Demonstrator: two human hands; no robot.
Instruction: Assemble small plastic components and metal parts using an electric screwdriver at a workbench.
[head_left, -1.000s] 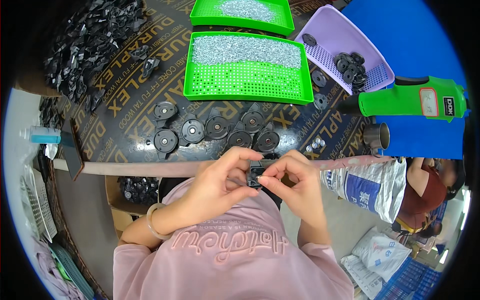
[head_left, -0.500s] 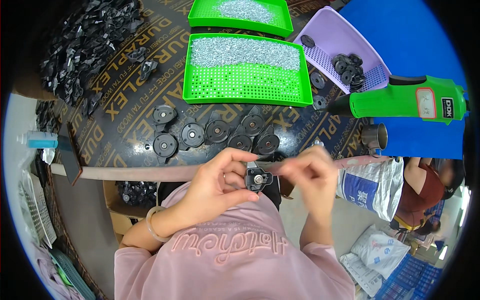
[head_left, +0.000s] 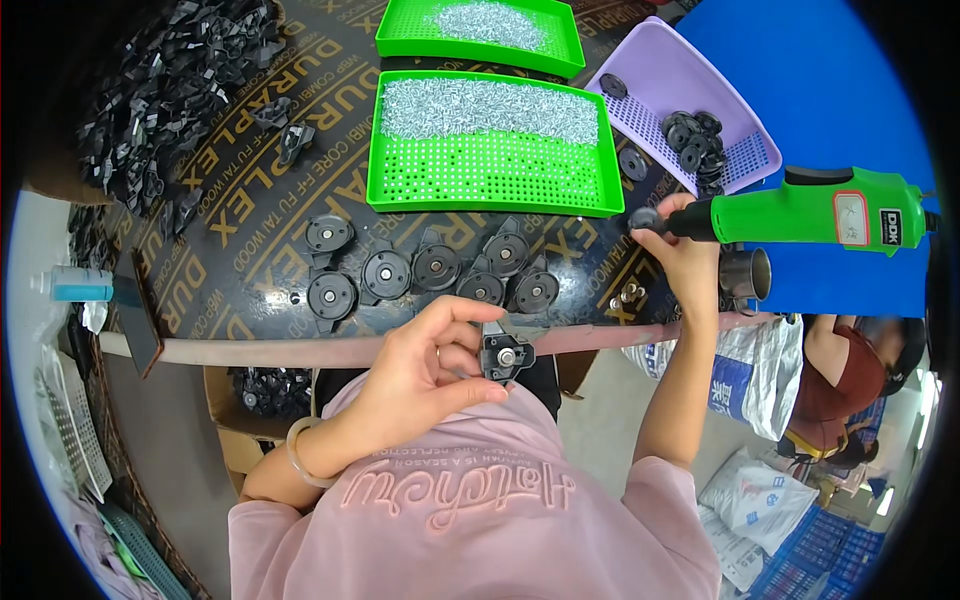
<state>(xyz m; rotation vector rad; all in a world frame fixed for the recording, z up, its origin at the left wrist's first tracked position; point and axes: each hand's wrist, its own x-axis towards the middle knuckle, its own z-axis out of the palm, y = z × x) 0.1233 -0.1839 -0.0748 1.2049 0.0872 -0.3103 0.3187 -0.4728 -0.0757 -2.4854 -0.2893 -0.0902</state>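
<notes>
My left hand (head_left: 425,365) pinches a small black plastic part with a metal centre (head_left: 505,357), held just below the table's near edge. My right hand (head_left: 685,255) has reached out to the right and is closed around the dark nose of a hanging green electric screwdriver (head_left: 815,212). Several similar black round parts (head_left: 430,272) lie in a row on the dark table (head_left: 260,190), just beyond my left hand.
Two green perforated trays of small silver screws (head_left: 490,140) (head_left: 480,28) stand at the back. A purple tray with black discs (head_left: 685,105) lies at the right. A heap of black plastic pieces (head_left: 160,90) fills the left. Another person (head_left: 850,370) sits at the lower right.
My right hand has let go of the black part and moved up and right to the green screwdriver. My left hand keeps the part alone.
</notes>
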